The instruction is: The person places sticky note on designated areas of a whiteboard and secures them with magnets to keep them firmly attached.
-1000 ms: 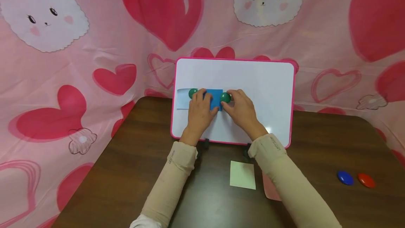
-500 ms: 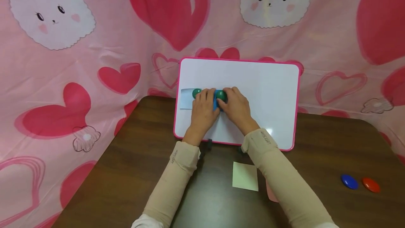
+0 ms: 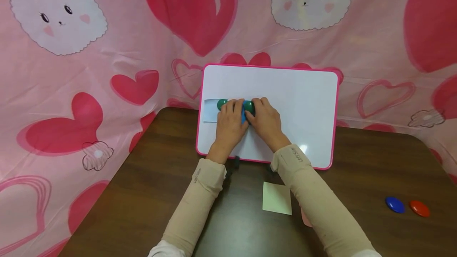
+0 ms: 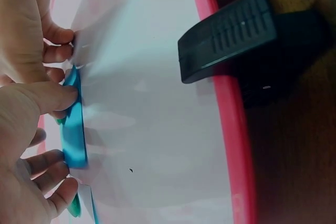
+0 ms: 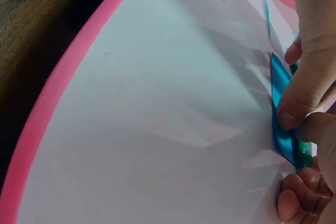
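Observation:
A whiteboard [image 3: 300,106] with a pink frame stands tilted back on the table. Flat against it is a blue sticky note [image 4: 76,129], mostly covered by both hands in the head view. My left hand [image 3: 229,126] presses this note to the board, its thumb [image 5: 299,98] on the lower part. From the right, my right hand [image 3: 265,124] pinches a round green magnet [image 3: 248,107] over the note's right part. Left of them, a light blue note [image 3: 210,111] hangs under another green magnet [image 3: 222,104], beside my left fingertips.
Black clips [image 4: 231,35] hold the board's lower edge. A pale green sticky note [image 3: 276,198] lies on the table [image 3: 171,142] in front, near a pink item [image 3: 306,218] partly under the right forearm. To the right lie a blue magnet [image 3: 394,204] and a red magnet [image 3: 419,208].
My right hand has brought the green magnet leftward from the blue note's right edge onto the note, closer to my left hand. The left hand stays on the note. The view has shifted slightly.

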A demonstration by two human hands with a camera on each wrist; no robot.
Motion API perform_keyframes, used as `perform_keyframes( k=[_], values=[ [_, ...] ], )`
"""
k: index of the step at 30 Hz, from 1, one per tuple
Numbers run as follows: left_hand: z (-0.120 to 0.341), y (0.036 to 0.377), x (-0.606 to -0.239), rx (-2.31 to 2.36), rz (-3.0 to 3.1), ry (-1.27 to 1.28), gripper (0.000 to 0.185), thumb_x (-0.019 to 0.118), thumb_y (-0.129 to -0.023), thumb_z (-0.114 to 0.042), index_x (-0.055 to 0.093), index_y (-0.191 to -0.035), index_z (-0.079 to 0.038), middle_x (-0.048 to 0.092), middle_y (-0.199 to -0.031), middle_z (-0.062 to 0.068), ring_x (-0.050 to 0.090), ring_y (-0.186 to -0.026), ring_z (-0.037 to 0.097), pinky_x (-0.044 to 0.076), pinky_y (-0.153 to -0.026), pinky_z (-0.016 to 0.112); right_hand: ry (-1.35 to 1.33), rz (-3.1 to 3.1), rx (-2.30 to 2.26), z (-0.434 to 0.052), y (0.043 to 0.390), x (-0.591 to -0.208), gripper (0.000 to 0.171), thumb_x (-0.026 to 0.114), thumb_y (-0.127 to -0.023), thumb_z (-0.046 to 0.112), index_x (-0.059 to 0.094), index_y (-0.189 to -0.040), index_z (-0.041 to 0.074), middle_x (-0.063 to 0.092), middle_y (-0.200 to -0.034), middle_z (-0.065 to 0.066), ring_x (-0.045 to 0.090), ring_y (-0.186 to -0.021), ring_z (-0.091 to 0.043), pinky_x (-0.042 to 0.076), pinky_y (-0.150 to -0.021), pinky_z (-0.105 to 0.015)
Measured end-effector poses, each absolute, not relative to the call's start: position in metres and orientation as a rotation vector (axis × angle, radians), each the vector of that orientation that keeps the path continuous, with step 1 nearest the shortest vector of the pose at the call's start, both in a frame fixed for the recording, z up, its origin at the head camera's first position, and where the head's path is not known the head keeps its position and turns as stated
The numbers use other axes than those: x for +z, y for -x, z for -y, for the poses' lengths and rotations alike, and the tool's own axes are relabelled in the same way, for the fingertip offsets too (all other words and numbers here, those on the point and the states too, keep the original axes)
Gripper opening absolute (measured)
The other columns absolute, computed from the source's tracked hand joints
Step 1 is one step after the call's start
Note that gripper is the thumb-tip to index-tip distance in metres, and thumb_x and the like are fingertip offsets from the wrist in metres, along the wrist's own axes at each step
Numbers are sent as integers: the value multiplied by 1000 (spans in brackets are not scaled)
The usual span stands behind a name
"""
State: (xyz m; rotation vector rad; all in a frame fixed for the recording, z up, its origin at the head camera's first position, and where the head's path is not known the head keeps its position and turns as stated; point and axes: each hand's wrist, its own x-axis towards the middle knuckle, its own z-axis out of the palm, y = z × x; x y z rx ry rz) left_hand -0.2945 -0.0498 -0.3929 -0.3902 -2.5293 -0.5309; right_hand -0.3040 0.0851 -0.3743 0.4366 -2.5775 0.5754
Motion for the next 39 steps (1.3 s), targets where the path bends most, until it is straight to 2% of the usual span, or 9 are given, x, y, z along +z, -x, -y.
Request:
perform_keyframes(
  k=[5, 9, 15, 20, 25, 33, 39],
  values=[
    [48, 293, -393, -528, 2520, 397, 59, 77, -91, -24, 50, -141, -7, 51, -135, 15, 48, -121, 33, 47, -90, 47, -463, 2545, 528, -88, 304, -378, 44, 72, -96, 27, 61, -126, -3, 59, -107, -19, 65, -90, -31, 56, -80, -45],
    [47, 293, -394, -523, 2507, 410, 59, 77, -90, -25, 51, -140, -7, 52, -134, 15, 48, -120, 33, 48, -89, 47, -470, 2562, 547, -91, 304, -379, 45, 71, -96, 28, 61, -127, -3, 60, -107, -19, 64, -92, -31, 56, -81, -46],
    [48, 292, -393, -511, 2521, 418, 60, 78, -89, -25, 51, -140, -7, 51, -135, 15, 47, -121, 32, 47, -89, 46, -439, 2624, 901, -104, 299, -371, 48, 70, -96, 24, 58, -135, -1, 60, -102, -14, 57, -91, -27, 51, -82, -43],
    [48, 291, -390, -498, 2588, 406, 60, 78, -90, -27, 51, -141, -7, 49, -139, 15, 46, -124, 32, 46, -94, 47, -371, 2587, 1073, -127, 281, -366, 42, 65, -99, 21, 59, -137, 4, 61, -95, -11, 57, -83, -25, 53, -71, -40],
    [47, 287, -389, -507, 2646, 369, 55, 73, -94, -27, 53, -141, -7, 50, -137, 16, 48, -122, 30, 46, -92, 45, -308, 2482, 1133, -160, 257, -365, 31, 61, -99, 16, 67, -127, 4, 62, -87, -10, 54, -74, -24, 48, -64, -38],
    [43, 268, -385, -449, 2778, 374, 42, 65, -98, -29, 60, -131, -4, 61, -119, 15, 58, -105, 29, 51, -85, 43, -135, 2458, 1083, -230, 209, -381, 26, 64, -98, 19, 73, -118, 5, 66, -82, -9, 55, -68, -16, 44, -55, -20],
    [26, 236, -388, -394, 2995, 646, 27, 62, -99, -30, 67, -112, -7, 65, -96, 7, 62, -88, 23, 53, -76, 37, -11, 2496, 1068, -288, 169, -402, 27, 64, -98, 22, 72, -117, 4, 67, -79, -5, 58, -62, -3, 46, -52, -18]
  ],
)
